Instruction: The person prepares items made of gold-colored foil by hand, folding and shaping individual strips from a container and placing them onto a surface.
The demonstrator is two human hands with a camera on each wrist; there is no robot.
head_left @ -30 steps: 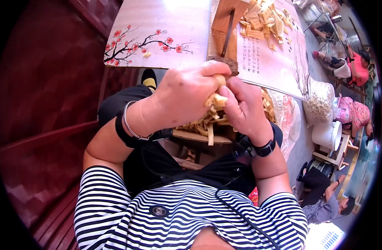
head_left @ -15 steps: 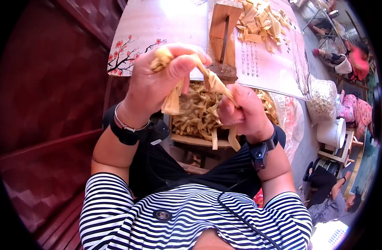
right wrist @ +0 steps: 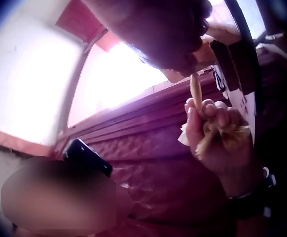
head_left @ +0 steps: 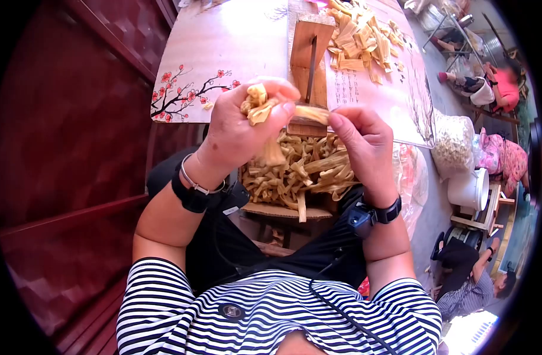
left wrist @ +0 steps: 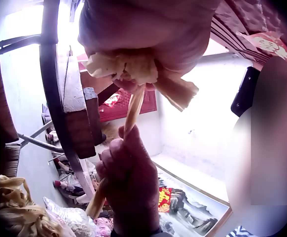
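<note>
In the head view my left hand [head_left: 238,127] grips a bunched, knotted pale yellow strip [head_left: 258,105], its loose end hanging below the palm. A stretch of the strip runs across to my right hand [head_left: 368,145], which pinches it between thumb and fingers. The left wrist view has the knotted bundle [left wrist: 126,68] under the near hand and the strip [left wrist: 134,109] pulled down to the right hand [left wrist: 133,185]. From the right wrist, the left hand [right wrist: 222,148] is curled round the bundle, with the strip [right wrist: 196,94] rising from it.
A box [head_left: 283,210] of knotted strips lies below the hands. Beyond them, a wooden block with a slot [head_left: 309,44] stands on the flower-printed table [head_left: 223,47], beside a pile of flat strips [head_left: 363,41]. A white bucket [head_left: 467,189] and seated people are at the right.
From close together, the hands have moved apart. Since half a second ago my right hand has risen, and the strip between the hands lies nearly level. Folds of the strip are bunched in my left hand.
</note>
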